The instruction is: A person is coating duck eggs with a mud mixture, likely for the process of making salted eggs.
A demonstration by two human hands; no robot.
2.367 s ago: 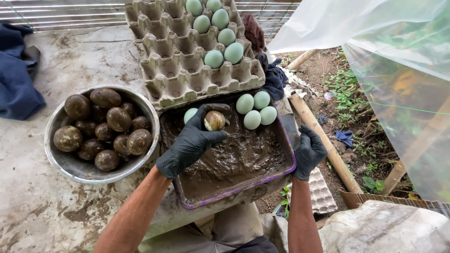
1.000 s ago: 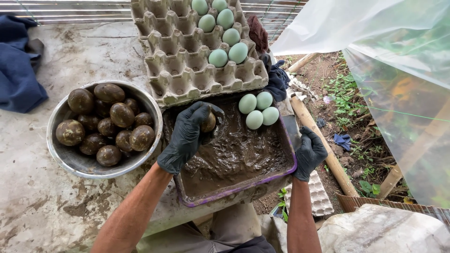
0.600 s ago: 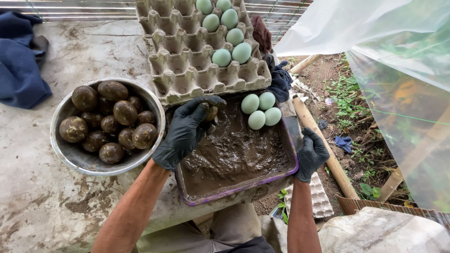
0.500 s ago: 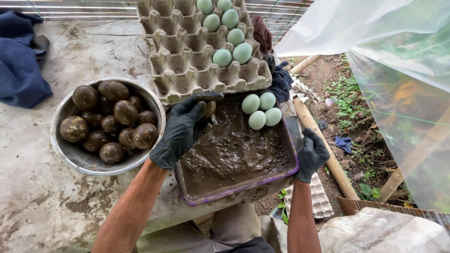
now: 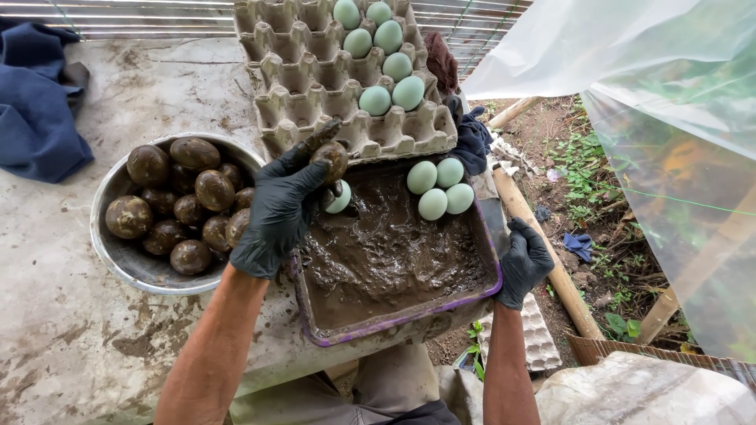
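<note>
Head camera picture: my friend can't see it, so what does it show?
A left hand in a black glove lifts a mud-coated egg over a purple-rimmed tray of brown mud, while the gloved right hand grips the tray's edge. Pale green eggs sit in the mud, and a round metal bowl of muddy eggs stands beside it.

Both hands wear black gloves; both forearms are bare and reach up from the lower edge of the frame. The left hand (image 5: 282, 206) is raised, back toward the camera, fingers curled forward and closed around a mud-coated egg (image 5: 331, 160) at the fingertips, the glove smeared with mud. The left forearm runs diagonally from the lower left. The right hand (image 5: 524, 262) sits lower and to the right, fingers bent and clasped over the right edge of the tray (image 5: 494, 271), its forearm rising nearly straight from below.
</note>
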